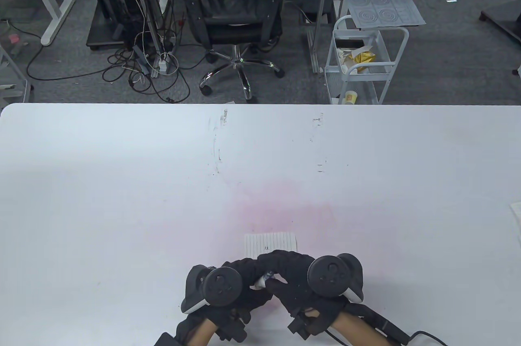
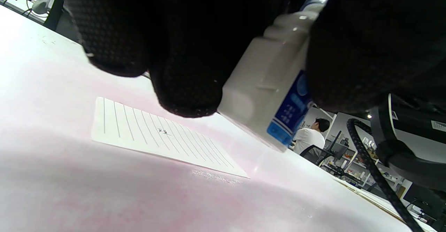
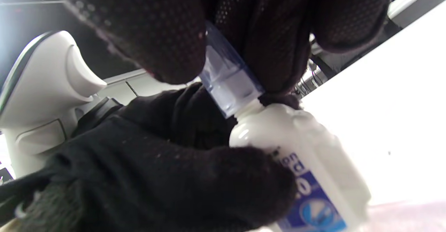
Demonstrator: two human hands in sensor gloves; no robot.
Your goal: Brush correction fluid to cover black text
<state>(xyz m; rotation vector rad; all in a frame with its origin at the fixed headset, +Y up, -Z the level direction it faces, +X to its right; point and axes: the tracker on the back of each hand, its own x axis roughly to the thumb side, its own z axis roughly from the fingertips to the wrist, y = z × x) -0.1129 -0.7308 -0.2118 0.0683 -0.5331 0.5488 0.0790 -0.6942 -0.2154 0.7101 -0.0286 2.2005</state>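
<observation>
I have the correction fluid bottle (image 2: 268,96) lifted off the table (image 1: 122,199), near its front edge, with my left hand (image 1: 228,285) wrapped around the white body and my right hand (image 1: 297,277) pinching the translucent blue cap (image 3: 226,82) at the neck. The cap looks seated on the bottle, so I judge I am at the unscrewing step. The lined paper (image 1: 271,245) lies flat just beyond my knuckles, its small black text (image 2: 163,131) uncovered. My worry is the squeeze: if my left hand clamps the soft body while the cap comes free, fluid could well up and drip onto the paper or glove. A jerky pull on the cap could also flick the brush, and nothing is pinning the paper, so it may slide under the first stroke.
</observation>
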